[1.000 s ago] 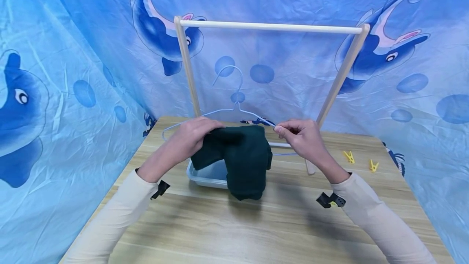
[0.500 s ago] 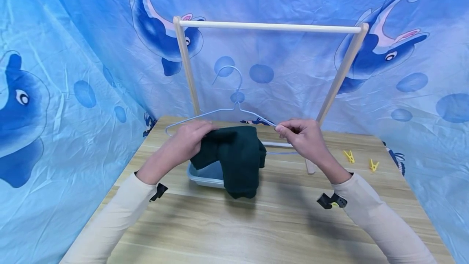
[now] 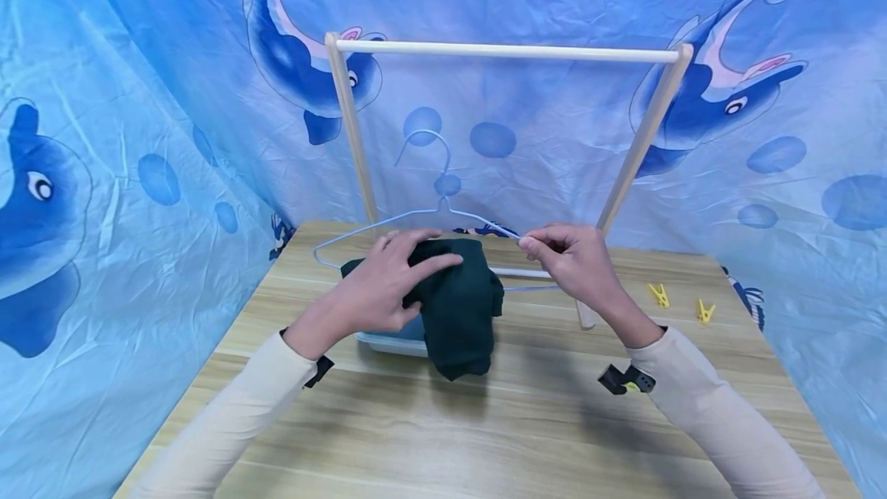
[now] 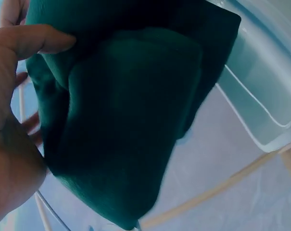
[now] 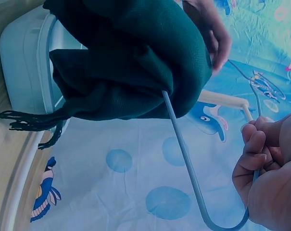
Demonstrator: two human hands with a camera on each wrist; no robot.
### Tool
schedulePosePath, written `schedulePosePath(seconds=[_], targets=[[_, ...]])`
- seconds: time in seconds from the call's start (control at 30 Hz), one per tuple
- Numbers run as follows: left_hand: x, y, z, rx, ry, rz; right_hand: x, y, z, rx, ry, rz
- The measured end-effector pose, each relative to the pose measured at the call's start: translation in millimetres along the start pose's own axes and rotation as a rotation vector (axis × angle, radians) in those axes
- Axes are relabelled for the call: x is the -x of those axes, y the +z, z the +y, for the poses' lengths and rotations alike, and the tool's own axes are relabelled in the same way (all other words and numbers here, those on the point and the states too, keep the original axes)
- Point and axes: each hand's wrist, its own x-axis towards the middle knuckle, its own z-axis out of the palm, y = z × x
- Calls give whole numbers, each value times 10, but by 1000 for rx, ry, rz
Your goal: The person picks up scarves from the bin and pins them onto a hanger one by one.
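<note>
A dark green fringed scarf (image 3: 460, 314) hangs folded over the lower bar of a pale blue wire hanger (image 3: 409, 214), its fringe (image 5: 27, 120) showing in the right wrist view. My right hand (image 3: 571, 256) pinches the hanger's right shoulder between thumb and curled fingers. My left hand (image 3: 377, 283) lies against the scarf's upper left part with fingers spread. In the left wrist view, one fingertip (image 4: 61, 41) rests on the near face of the cloth, and other fingers are partly hidden behind it. The hanger's hook points up and to the left.
A light blue plastic tub (image 3: 395, 345) stands under the scarf on the wooden table (image 3: 388, 437). Behind stands a wooden rack with a white top rail (image 3: 506, 50). Yellow clothespins (image 3: 659, 296) lie at the right. A blue dolphin-print curtain (image 3: 138, 175) surrounds the table.
The scarf has shifted slightly left along the hanger. My left hand has loosened its hold on the upper edge, spread its fingers and moved right over the cloth. The right hand stays put.
</note>
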Motion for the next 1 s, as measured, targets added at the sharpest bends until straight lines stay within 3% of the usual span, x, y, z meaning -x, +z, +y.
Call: schedulePosePath(seconds=[0.17, 0.3, 0.67, 1.0], targets=[[-57, 0, 84, -135, 112, 9, 9, 2, -9, -7, 0, -1], [-99, 32, 106, -179, 166, 80, 17, 7, -13, -5, -2, 9], [-110, 153, 72, -52, 176, 193, 43, 40, 11, -9, -9, 8], [-177, -90, 100, 134, 124, 456, 56, 103, 45, 47, -22, 7]])
